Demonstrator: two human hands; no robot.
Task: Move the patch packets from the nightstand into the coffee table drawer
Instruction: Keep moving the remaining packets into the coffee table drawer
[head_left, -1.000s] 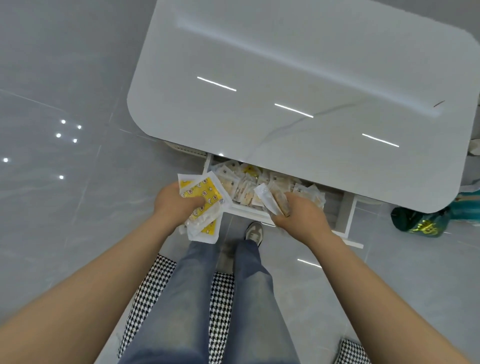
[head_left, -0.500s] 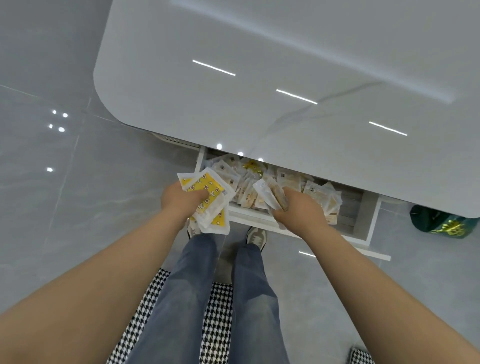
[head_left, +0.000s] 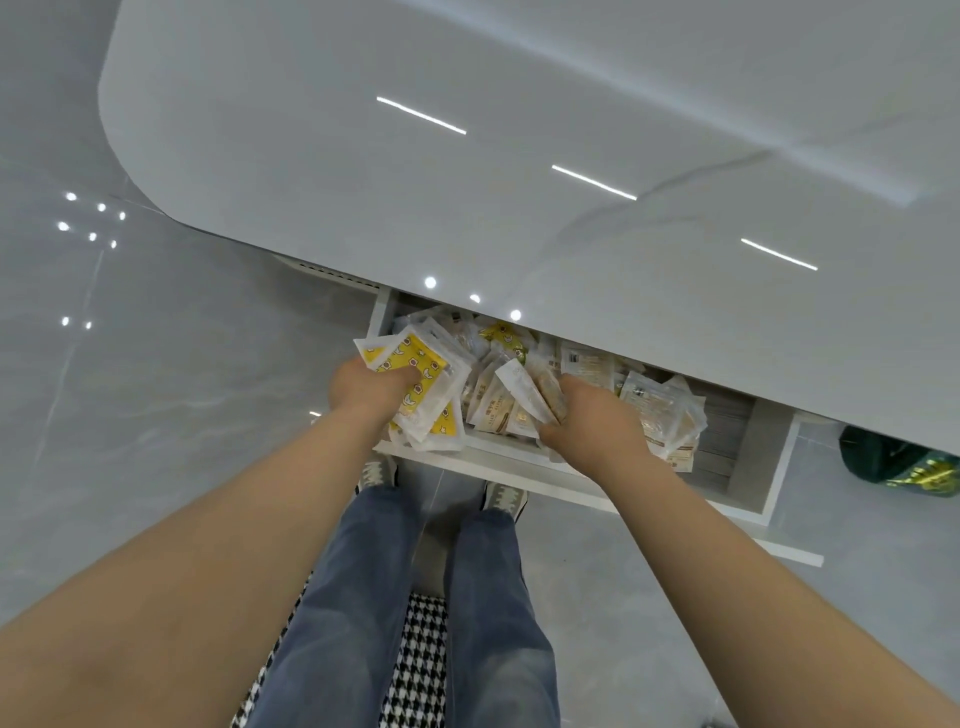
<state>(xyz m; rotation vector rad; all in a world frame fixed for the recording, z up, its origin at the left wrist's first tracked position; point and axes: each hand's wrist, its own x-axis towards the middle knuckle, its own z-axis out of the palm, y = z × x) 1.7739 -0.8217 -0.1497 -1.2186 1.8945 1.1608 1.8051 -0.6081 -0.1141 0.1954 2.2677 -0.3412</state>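
The coffee table drawer (head_left: 743, 457) stands pulled out under the glossy white tabletop (head_left: 467, 171), and many patch packets (head_left: 660, 410) lie inside it. My left hand (head_left: 366, 392) grips a stack of yellow and white patch packets (head_left: 428, 395) over the drawer's left end. My right hand (head_left: 592, 421) holds a few white and beige packets (head_left: 524, 392) over the middle of the drawer. The nightstand is out of view.
A green bag (head_left: 898, 462) lies on the grey tile floor at the right, beyond the drawer's end. A houndstooth rug (head_left: 415, 670) is under my legs. My shoes (head_left: 501, 496) stand just before the drawer front.
The view has shifted closer to the drawer. Both hands have moved forward with their packets and now hang over the open drawer instead of in front of it.
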